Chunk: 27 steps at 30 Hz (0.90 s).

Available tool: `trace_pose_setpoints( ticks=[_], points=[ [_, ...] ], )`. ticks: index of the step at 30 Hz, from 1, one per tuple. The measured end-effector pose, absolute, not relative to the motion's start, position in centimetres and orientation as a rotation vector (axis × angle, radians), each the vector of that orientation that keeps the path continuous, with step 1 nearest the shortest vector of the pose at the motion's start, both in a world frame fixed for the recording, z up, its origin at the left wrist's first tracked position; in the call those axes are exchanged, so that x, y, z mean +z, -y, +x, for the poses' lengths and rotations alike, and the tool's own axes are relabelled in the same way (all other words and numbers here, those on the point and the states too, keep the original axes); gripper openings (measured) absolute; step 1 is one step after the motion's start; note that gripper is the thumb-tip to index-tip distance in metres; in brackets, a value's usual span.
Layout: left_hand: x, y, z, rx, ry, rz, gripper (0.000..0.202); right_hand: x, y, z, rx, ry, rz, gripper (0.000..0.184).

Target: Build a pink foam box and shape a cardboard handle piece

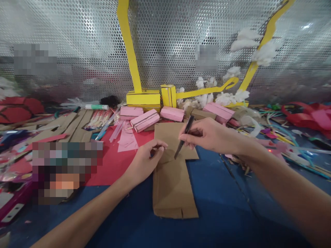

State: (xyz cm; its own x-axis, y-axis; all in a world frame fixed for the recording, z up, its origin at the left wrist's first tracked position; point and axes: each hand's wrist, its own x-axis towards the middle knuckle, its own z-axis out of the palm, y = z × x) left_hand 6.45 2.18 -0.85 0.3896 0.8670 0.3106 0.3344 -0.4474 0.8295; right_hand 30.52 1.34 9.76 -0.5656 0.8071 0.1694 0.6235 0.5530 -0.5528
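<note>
A brown cardboard cut-out (172,186), T-shaped, lies flat on the blue table (222,206) in front of me. My right hand (207,136) grips a dark pen (183,137), tip down on the cardboard near its middle. My left hand (144,162) rests at the cardboard's left edge, fingers curled and pressing on it.
Pink paper boxes (144,120) and yellow boxes (143,98) stand behind the cardboard, with yellow strips and white cotton tufts (263,53) against a perforated metal wall. A red sheet (113,162) lies to the left; cardboard strips, straws and red scraps litter both sides.
</note>
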Motion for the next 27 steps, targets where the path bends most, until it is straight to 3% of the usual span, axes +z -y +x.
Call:
trace_pose_setpoints(
  ticks=[14,18,23,27],
  points=[
    [-1.5,-2.6,6.2,1.110,-1.150,1.881,0.017,9.8,-1.3,30.5,0.636,2.381,-1.230,0.036],
    [-1.5,-2.8,5.6,1.108,-1.174,1.718,0.030,9.3,-1.0,30.5,0.622,2.337,-1.284,0.034],
    [-0.5,-2.8,4.3,0.900,-1.227,1.695,0.042,8.8,0.0,30.3,0.399,2.335,-1.270,0.027],
    [0.5,-2.7,3.5,0.535,-1.293,1.655,0.038,8.5,0.9,29.9,0.413,2.333,-1.192,0.025]
  ],
)
